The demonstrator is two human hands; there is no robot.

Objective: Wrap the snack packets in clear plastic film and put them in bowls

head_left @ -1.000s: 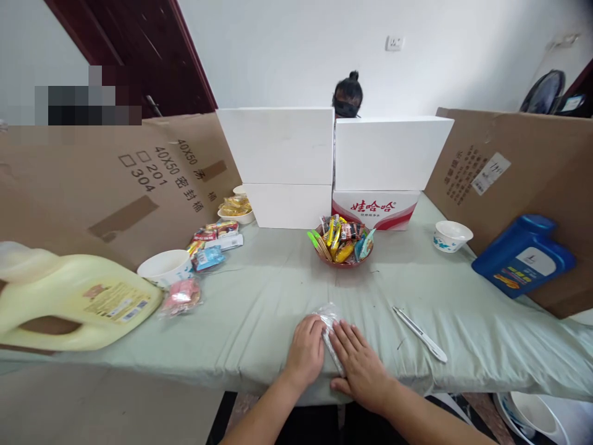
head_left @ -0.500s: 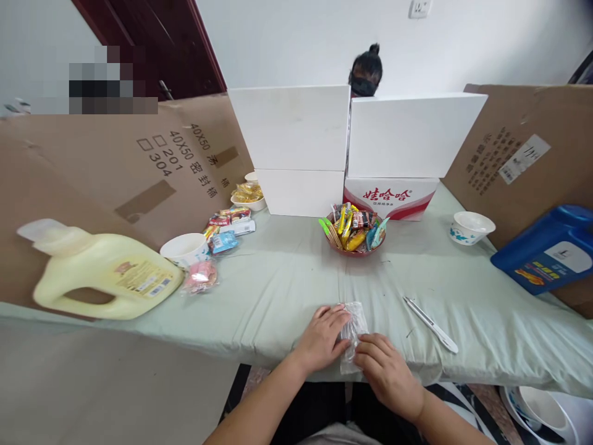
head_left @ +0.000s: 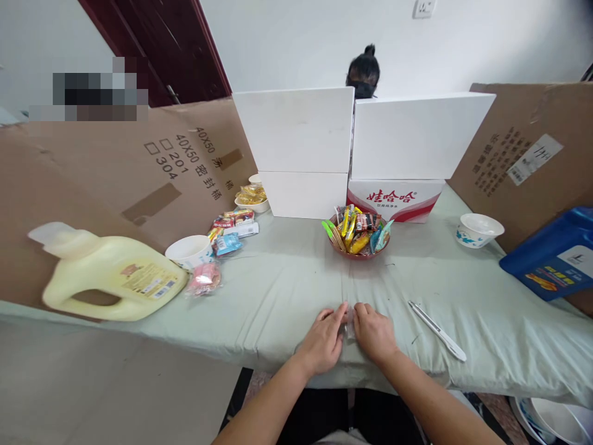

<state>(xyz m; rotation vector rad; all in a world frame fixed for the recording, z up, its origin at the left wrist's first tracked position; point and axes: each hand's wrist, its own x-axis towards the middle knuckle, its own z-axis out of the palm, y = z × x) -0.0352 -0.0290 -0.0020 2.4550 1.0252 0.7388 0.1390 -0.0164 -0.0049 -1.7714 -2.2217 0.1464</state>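
Between my two hands at the table's near edge is a small clear plastic piece (head_left: 349,332), perhaps a bag or wrapper, mostly hidden by my fingers. My left hand (head_left: 320,339) grips its left side with fingers bent, the index fingertip at its top. On the other side, my right hand (head_left: 376,332) has its fingers curled over the plastic and pressed down on the cloth. Beyond both hands stands a red bowl (head_left: 356,256) filled with wrapped snacks. A white pen-like utility knife (head_left: 438,330) lies to the right of my right hand.
On the left are a yellow detergent jug (head_left: 115,275), a white paper bowl (head_left: 189,252) and several packaged snacks. White boxes (head_left: 296,133) stand at the back, with a person's head behind. A blue bottle (head_left: 553,256) and another paper bowl (head_left: 479,232) are at right.
The plastic was longer and more exposed; now it is gathered small between my hands. My right hand has moved up and closed over it. The view has shifted slightly.
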